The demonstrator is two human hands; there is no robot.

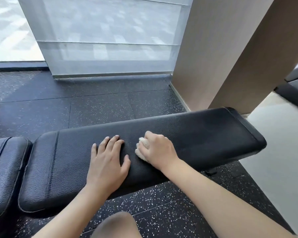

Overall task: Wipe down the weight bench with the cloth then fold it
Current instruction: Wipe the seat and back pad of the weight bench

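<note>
The cloth (142,150) sits bunched under the right hand (157,148), near the middle of the long black pad of the weight bench (205,133), slightly toward its near edge. The right hand's fingers are curled tight over it, so only a pale, nubbly wad shows at the left of the knuckles; its full size cannot be told. It looks soft, light and limp, likely to crumple rather than hold a shape, so it should slide best with the palm pressing it flat against the worktop. For folding, the sensible hold would be two corners, pinched once the wad is shaken open. The left hand (108,160) lies flat just left of it, fingers spread and holding nothing, apparently steadying the person. The pad's grained, leather-like cover looks firm, and the bench heavy enough not to shift. Judging by position, the far right end and the smaller seat pad (5,170) at the left may still need wiping.
</note>
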